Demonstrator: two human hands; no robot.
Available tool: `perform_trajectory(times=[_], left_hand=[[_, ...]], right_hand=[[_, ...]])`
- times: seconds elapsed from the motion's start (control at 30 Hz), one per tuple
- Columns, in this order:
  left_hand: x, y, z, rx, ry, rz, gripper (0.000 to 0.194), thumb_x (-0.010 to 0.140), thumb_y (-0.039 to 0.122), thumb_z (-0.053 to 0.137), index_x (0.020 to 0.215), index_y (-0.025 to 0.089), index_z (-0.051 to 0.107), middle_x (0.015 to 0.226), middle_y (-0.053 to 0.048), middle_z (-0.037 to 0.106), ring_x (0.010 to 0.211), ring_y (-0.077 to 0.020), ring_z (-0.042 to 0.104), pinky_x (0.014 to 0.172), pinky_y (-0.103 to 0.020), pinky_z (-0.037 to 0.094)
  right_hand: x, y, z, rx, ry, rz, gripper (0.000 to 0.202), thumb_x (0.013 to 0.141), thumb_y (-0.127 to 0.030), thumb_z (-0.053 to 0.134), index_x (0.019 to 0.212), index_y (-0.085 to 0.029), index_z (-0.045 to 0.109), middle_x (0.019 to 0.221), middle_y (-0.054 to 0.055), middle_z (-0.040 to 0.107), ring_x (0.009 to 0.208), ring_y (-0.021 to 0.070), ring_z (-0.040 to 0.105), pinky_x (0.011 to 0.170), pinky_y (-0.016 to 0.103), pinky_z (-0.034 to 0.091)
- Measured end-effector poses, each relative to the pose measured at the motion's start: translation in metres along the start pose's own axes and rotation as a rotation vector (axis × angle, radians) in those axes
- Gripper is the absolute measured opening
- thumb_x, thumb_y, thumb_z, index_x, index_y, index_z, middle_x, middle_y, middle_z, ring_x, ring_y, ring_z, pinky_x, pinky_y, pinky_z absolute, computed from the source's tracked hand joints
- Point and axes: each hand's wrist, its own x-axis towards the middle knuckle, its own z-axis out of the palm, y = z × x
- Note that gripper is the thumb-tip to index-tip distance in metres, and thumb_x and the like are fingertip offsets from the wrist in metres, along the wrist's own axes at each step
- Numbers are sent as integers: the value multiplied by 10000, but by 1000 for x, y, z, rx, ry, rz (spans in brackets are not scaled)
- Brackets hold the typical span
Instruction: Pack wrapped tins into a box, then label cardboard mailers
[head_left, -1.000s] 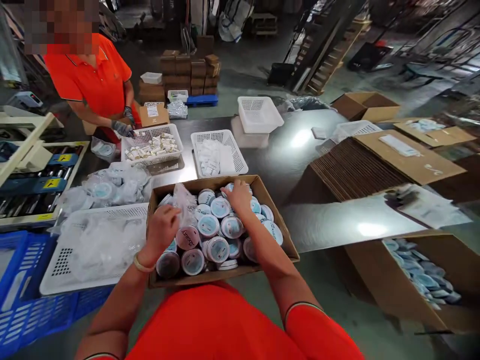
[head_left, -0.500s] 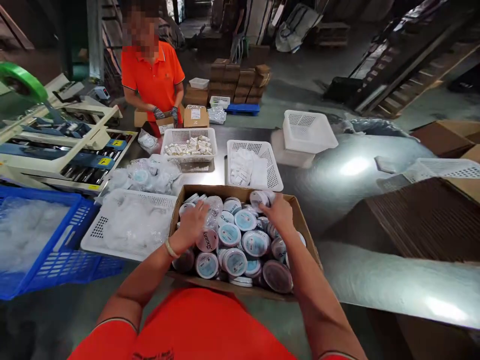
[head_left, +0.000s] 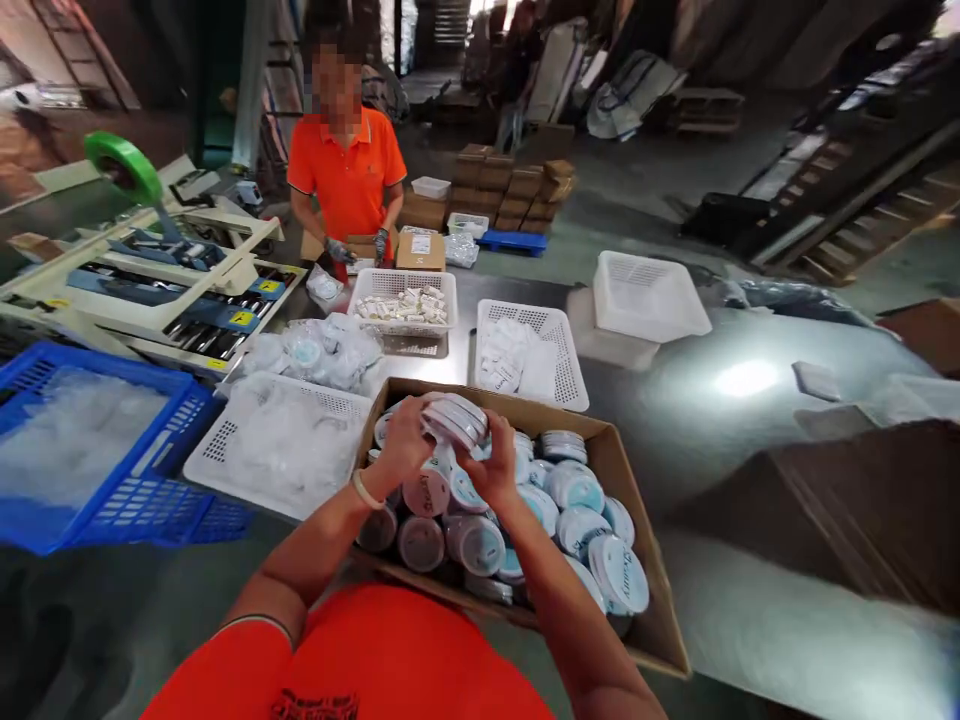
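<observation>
The blue crate (head_left: 146, 450), far left of the cardboard box (head_left: 660, 610), is cut off at the edge. A big brown shape (head_left: 862, 510) to the box's right is too blurry to make out. The right arm hides some round packs (head_left: 619, 572) inside the box. Those packs are flat and shiny, with white rims and light blue or pinkish faces; much of the black writing is too small to read. The left hand (head_left: 405, 440) and right hand (head_left: 491, 460) grip a small stack (head_left: 457, 415) between bent fingers, over the box's back left part. It looks pale, round and tilted. Some left fingertips are hidden.
</observation>
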Motion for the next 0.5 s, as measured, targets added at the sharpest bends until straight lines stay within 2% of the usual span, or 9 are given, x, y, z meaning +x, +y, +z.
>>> perform_trajectory(times=[0.07,0.13,0.23,0.3,0.33,0.4,0.47,0.5], left_hand=[[-2,-3,2,35,-17,-19,610,654,-3,651,1232,192,659,1244,-149,692,1191,-342,654,1088,-516,528],[-6,-4,7,72,-42,-39,696,646,-21,618,1312,178,643,1355,-169,666,1286,-352,619,1154,-519,482],[-12,3,18,121,-67,-48,727,666,-29,565,1363,166,641,1457,-186,625,1390,-357,557,1195,-528,431],[-13,9,21,152,-101,-21,750,690,-9,568,1421,156,606,1523,-199,577,1447,-360,508,1213,-524,406],[-11,11,19,163,-113,-13,760,697,3,577,1442,153,587,1543,-202,558,1458,-363,497,1217,-525,400],[0,11,4,152,-123,-25,752,683,22,611,1424,146,598,1530,-205,565,1434,-378,519,1212,-535,406],[20,3,-25,107,-94,-66,683,653,18,639,1324,142,665,1455,-192,622,1370,-382,573,1189,-529,437],[32,-3,-43,84,-64,-87,641,637,9,649,1264,136,695,1410,-186,650,1334,-380,597,1170,-517,458]], right_hand=[[-1,12,-1,-182,-98,-132,526,823,-361,655,1321,-216,568,1103,109,649,960,296,560,895,481,473],[-2,14,-1,-371,-197,-231,581,824,-257,628,1397,-191,555,1160,147,658,1017,326,558,902,498,475],[3,5,7,-629,-316,-258,594,846,-143,573,1439,-150,541,1103,182,662,992,345,569,875,509,491],[13,-2,15,-677,-372,-256,586,873,-118,538,1459,-134,511,1071,187,657,986,351,591,865,518,510],[20,-4,17,-644,-384,-274,601,887,-128,536,1485,-138,472,1119,195,650,1033,358,603,885,527,520],[35,-5,15,-512,-334,-329,650,922,-210,573,1538,-173,372,1329,220,583,1210,375,582,969,555,522],[47,-5,6,-399,-174,-372,685,939,-334,633,1543,-223,329,1493,220,472,1369,386,500,1061,585,488],[51,-5,0,-370,-79,-380,670,943,-378,651,1523,-237,348,1509,214,457,1399,388,475,1088,599,469]])
